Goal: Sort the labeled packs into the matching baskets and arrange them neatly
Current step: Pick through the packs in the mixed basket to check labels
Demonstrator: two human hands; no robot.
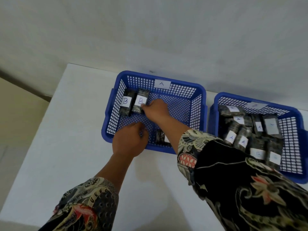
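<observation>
**Both hands inside basket A; right hand at a B pack**

Landmark: basket A (pixel 115 104), blue mesh, tag "A" on its far wall.

Right hand (pixel 155 110): arm reaches across the basket's middle, fingers curled, fingertips touching the right edge of the B pack (pixel 139 102). Whether it actually pinches the pack, cannot tell.

Left hand (pixel 129 140): over the basket's near rim, knuckles up, fingers curled down onto the mesh floor. Contents of the hand hidden; cannot tell.

Packs: dark, glossy, each with a white paper label. Two marked "B" stand side by side in the basket's far-left corner; second B pack (pixel 126 102) is against the left wall. Another pack (pixel 161 137) lies by the near wall, label mostly hidden.

Basket B (pixel 293 124), right of basket A, holds many packs, several labelled "A".
</observation>
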